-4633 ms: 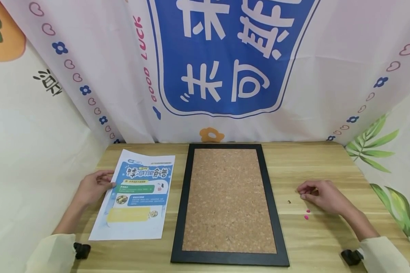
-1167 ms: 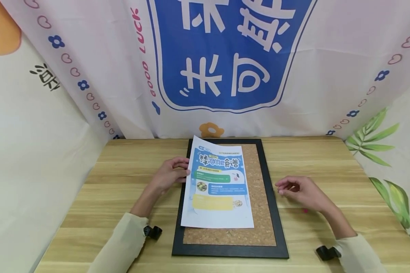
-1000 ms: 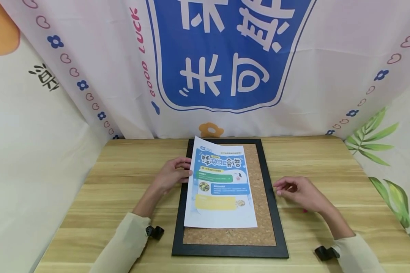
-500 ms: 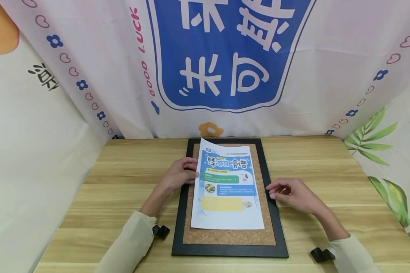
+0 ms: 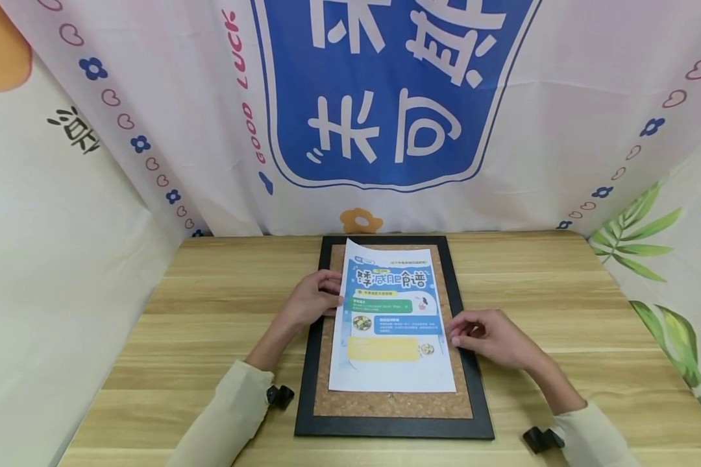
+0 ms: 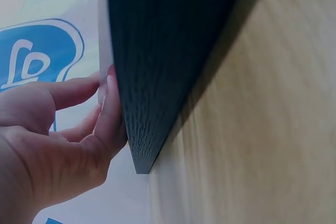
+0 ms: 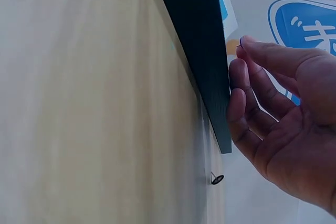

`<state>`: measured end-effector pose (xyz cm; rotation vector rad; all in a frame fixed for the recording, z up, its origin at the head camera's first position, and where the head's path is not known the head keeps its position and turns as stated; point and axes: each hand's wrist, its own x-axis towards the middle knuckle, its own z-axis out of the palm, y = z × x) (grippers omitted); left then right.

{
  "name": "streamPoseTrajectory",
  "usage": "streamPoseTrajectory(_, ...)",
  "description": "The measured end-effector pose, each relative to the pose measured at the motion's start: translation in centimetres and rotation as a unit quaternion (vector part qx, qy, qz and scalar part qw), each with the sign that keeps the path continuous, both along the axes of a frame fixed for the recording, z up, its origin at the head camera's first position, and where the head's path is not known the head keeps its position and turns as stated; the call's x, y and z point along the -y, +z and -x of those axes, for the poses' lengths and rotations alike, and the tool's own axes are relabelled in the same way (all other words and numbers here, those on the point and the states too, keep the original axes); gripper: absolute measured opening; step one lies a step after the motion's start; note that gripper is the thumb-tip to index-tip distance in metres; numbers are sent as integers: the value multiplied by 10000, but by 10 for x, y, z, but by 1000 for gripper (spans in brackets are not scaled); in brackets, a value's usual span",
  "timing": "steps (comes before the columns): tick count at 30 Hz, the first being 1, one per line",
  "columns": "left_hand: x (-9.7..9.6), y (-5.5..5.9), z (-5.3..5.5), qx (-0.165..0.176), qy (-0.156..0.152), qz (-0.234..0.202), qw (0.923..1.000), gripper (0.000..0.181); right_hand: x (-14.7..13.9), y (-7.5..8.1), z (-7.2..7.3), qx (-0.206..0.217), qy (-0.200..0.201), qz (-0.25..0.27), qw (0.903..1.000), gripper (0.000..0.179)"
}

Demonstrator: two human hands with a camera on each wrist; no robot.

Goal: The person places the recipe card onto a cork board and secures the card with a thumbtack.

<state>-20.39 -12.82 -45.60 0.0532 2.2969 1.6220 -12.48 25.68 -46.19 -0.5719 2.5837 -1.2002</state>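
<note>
- Pinches left edge of printed poster [image 5: 393,327] with left hand [image 5: 311,299].
- Holds printed poster over black-framed cork board [image 5: 393,405].
- Pinches small pin [image 7: 241,42] in right hand [image 5: 491,332], just beside poster's right edge.

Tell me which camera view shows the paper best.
The head view: the paper faces the camera there, its printed side almost fully visible. The left wrist view shows only a thin strip beside the frame; the right wrist view, only a small part.

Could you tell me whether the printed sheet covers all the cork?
No, bare cork shows below the printed sheet, inside the black frame.
</note>
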Motion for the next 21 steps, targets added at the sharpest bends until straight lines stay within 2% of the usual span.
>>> streamPoseTrajectory(5,-2,1,-2,-92,77,378,9992,51,4,-1,0,29,17,-27,10000,13)
streamPoseTrajectory(12,-1,2,-3,-105,122,680,9976,55,10,0,-1,54,101,-57,9999,14)
streamPoseTrajectory(21,-1,2,-2,-83,136,710,9973,55,17,-2,-5,103,345,91,9993,15)
